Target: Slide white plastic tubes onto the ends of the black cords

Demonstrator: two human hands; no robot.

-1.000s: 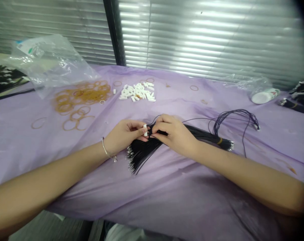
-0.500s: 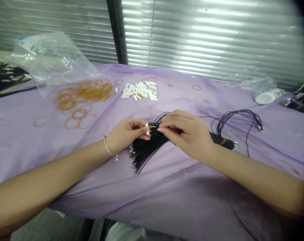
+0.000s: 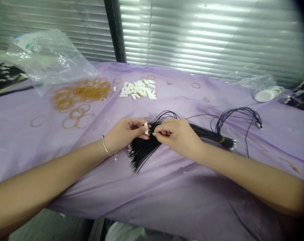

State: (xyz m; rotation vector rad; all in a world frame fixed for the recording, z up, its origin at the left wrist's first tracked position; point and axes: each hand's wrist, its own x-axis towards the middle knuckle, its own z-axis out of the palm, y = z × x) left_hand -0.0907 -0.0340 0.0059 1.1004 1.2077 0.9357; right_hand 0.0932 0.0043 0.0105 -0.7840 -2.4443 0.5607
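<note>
My left hand (image 3: 125,134) pinches a small white connector (image 3: 146,128) between thumb and fingertips, just above a bundle of thin black wires (image 3: 144,149) that lies on the purple table cover (image 3: 167,187). My right hand (image 3: 178,135) is closed in a pinch on a black wire end, right beside the connector. A yellow band (image 3: 221,139) ties the bundle at its right end. The loose left ends fan out with small metal tips below my left wrist. Some wires loop up behind my right hand.
A pile of white connectors (image 3: 139,90) lies at the back centre. Rubber bands (image 3: 79,97) are scattered at the back left beside a clear plastic bag (image 3: 46,60). Another looped black wire bunch (image 3: 239,115) and a bagged white roll (image 3: 266,93) sit at right.
My right hand drew a wire up and to the right, then came back to the connector in my left hand. My left hand barely moved.
</note>
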